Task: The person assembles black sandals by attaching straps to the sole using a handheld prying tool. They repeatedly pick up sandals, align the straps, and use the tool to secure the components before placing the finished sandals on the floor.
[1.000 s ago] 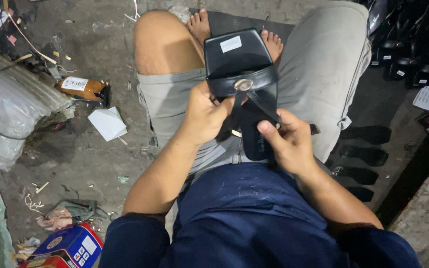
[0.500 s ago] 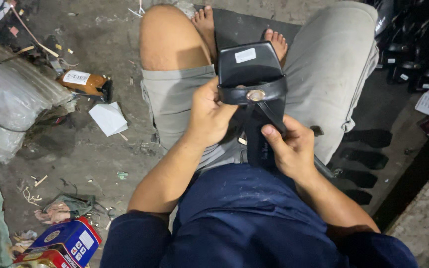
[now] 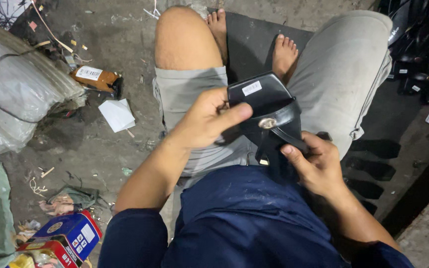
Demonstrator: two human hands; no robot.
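Observation:
A black sandal (image 3: 261, 101) with a wide strap, a round metal stud and a white sticker on its insole is held over my lap, toe end away from me. My left hand (image 3: 207, 119) grips its left edge, thumb laid across the strap near the stud. My right hand (image 3: 316, 166) holds the heel end from below, fingers on the thin black strap. I sit with bare feet on a dark mat (image 3: 247, 37), wearing grey shorts and a dark blue shirt.
A bulky plastic-wrapped bundle (image 3: 16, 94) lies at the left, with a brown bottle (image 3: 95, 79) and a white paper (image 3: 117, 115) beside it. A blue and red box (image 3: 63, 240) sits at the lower left. Several black sandals (image 3: 418, 59) are stacked at the upper right.
The sandal has come lower and tilted toward me. My left thumb has shifted onto the strap, and my right hand has slid down to the heel end.

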